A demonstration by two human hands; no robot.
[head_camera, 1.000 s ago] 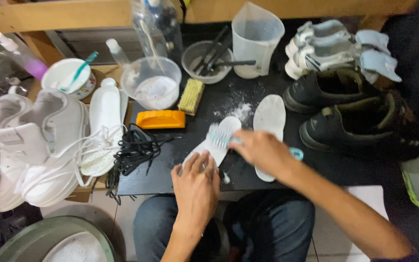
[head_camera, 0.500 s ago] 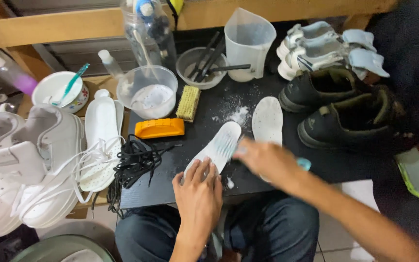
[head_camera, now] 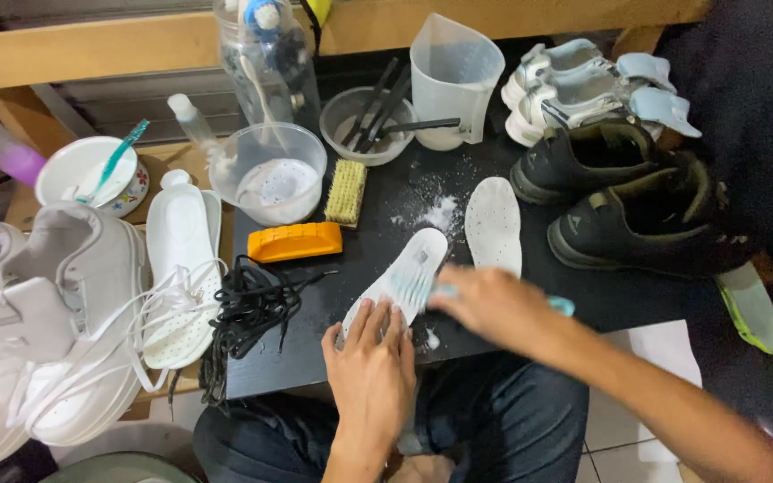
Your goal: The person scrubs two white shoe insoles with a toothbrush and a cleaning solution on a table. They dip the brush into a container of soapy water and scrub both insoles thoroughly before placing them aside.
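Insole in hand: a white foam shoe insole (head_camera: 397,282) lies slantwise near the front edge of the black worktop (head_camera: 378,344), heel end toward the person.
Left hand: the left hand (head_camera: 370,358) lies flat, fingers spread over the heel end, pinning it down; nothing is clasped.
Right hand: the right hand (head_camera: 494,304) is blurred; its grip is clenched round a pale turquoise plastic brush (head_camera: 431,288) whose bristles meet the insole's middle.
Doing it well: short strokes along the insole's length, I judge, with the left hand pressing firmly so the foam does not skid; work from pinned end to toe.
Just beside: a second white insole (head_camera: 493,224) lies to the right, with spilled white powder (head_camera: 438,213) between the two.
Further out: an orange block-shaped brush (head_camera: 295,241), a straw-bristled scrubbing brush (head_camera: 347,191) and a clear bowl of foamy liquid (head_camera: 277,174) sit behind; tangled black laces (head_camera: 248,309) lie at the left.
Edges: a pair of black shoes (head_camera: 637,201) stands right, white sneakers (head_camera: 38,313) left.
Change from a second ago: the right hand has drawn back toward the person along the insole; the left hand has kept its hold, and the insole has hardly shifted.
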